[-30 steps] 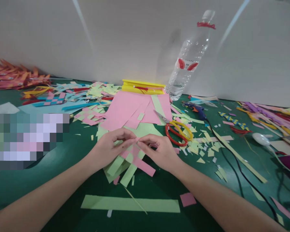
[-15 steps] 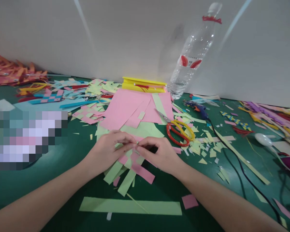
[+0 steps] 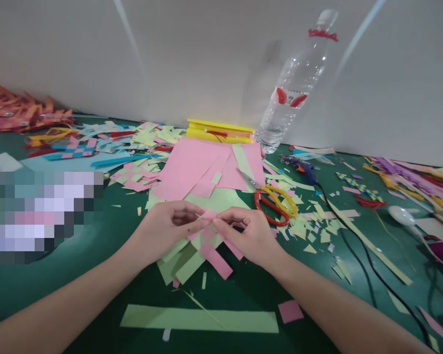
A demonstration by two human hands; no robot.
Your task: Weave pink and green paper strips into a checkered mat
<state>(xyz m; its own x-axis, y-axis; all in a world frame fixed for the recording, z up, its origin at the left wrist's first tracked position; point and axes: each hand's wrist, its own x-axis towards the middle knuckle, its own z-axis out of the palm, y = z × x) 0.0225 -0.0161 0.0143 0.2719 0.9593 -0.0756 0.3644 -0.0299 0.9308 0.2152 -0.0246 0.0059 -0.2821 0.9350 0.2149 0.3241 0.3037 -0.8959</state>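
My left hand (image 3: pixel 170 227) and my right hand (image 3: pixel 249 235) meet over a small weave of pink and light green paper strips (image 3: pixel 203 248) on the green table (image 3: pixel 96 275). Both hands pinch the weave's upper edge with fingers curled. Loose strip ends stick out below the hands toward me. A long green paper strip (image 3: pixel 199 318) lies flat near the front edge, with a small pink square (image 3: pixel 290 311) to its right.
Pink paper sheets (image 3: pixel 203 167) lie behind the hands, with red and yellow scissors (image 3: pixel 273 199) to their right. A clear bottle (image 3: pixel 295 88) leans against the wall. A glue gun (image 3: pixel 302 167) and its black cord (image 3: pixel 358 255) run right. Paper scraps cover the table's back.
The weave has turned slightly under my hands, its lower strips swinging right. My fingers shifted along its top edge. The view has barely moved.
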